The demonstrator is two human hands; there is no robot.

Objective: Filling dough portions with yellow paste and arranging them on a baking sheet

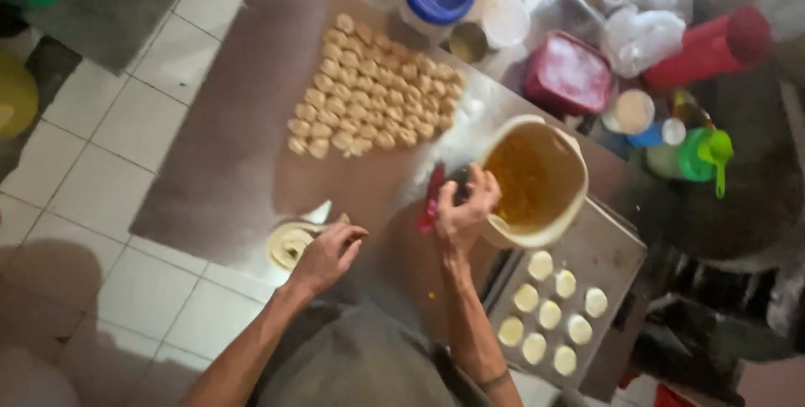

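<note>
Two hands work over a steel surface (235, 164). The left hand (329, 252) rests with curled fingers on a flat round piece of pale dough (288, 245) at the near edge of the surface. The right hand (465, 206) is closed around a small dark tool, touching the rim of a cream plastic bowl with orange filling (537, 176). Just beside this hand lies a red scraper (433, 197). Many small dough balls (373, 88) lie farther back, and a metal tray with round dough pieces (608, 256) stands right of the bowl
</note>
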